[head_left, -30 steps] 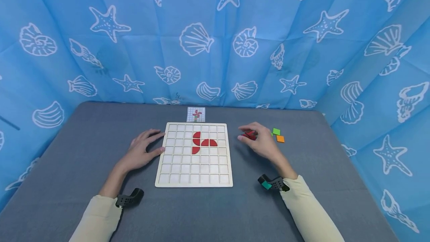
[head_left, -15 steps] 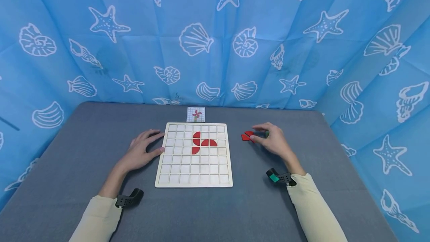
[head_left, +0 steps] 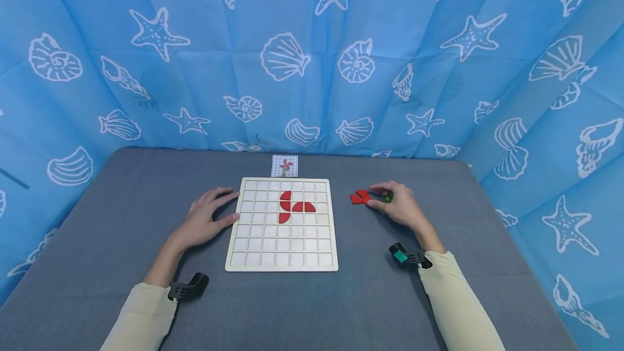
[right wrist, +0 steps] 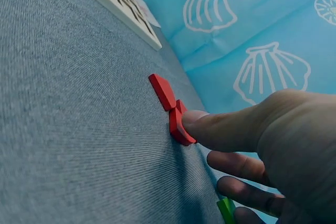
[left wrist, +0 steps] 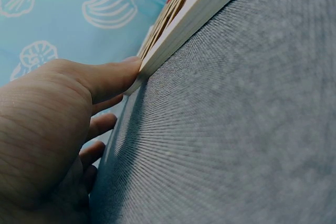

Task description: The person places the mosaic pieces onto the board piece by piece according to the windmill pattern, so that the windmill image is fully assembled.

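Observation:
My left hand [head_left: 207, 218] lies at the left edge of a white gridded board [head_left: 268, 248], with thumb and forefinger at its rim. In the left wrist view the thumb [left wrist: 113, 77] touches the pale wooden edge. Red quarter-circle pieces [head_left: 309, 207] sit in squares near the board's upper middle. To the right of the board, my right hand [head_left: 402, 205] is low over the table beside a small cluster of red pieces [head_left: 356, 199]. Its thumb [right wrist: 202, 124] touches the nearest red piece [right wrist: 178, 129]; the forefinger is mostly hidden behind it. Green pieces [head_left: 389, 196] show under the palm.
A small pattern card [head_left: 284, 166] with a red and green figure lies just behind the board. Grey cloth covers the table [head_left: 292, 313]. A blue curtain [head_left: 312, 102] with white shells and starfish hangs behind it. Each wrist wears a black camera mount [head_left: 187, 287].
My right hand has drawn back to the right, leaving the red pieces exposed on the table. The green and orange pieces behind it are now mostly covered. My left hand stays put.

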The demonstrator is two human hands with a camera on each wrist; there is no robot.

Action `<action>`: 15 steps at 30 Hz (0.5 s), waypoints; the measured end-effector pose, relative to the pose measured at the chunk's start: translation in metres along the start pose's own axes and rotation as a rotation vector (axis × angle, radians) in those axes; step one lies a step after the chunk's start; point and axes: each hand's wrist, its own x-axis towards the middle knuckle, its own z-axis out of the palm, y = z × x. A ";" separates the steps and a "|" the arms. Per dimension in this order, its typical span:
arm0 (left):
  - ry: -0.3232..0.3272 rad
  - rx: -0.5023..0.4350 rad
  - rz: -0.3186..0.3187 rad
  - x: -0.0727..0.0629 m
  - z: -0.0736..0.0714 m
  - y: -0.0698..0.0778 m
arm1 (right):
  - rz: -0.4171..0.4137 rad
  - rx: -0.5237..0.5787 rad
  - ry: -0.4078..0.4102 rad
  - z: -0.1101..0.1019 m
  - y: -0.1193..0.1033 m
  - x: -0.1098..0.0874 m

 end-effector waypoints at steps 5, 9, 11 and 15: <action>-0.001 -0.002 0.006 0.000 0.000 0.000 | -0.005 0.001 0.003 0.001 0.002 -0.001; -0.003 0.000 0.006 0.000 -0.001 0.001 | -0.015 0.009 0.000 0.002 0.002 -0.001; -0.002 -0.002 0.006 0.000 -0.001 0.001 | -0.017 0.015 -0.003 0.002 0.002 0.000; 0.006 -0.003 0.011 0.000 0.000 0.000 | -0.014 0.021 -0.006 0.002 0.001 0.000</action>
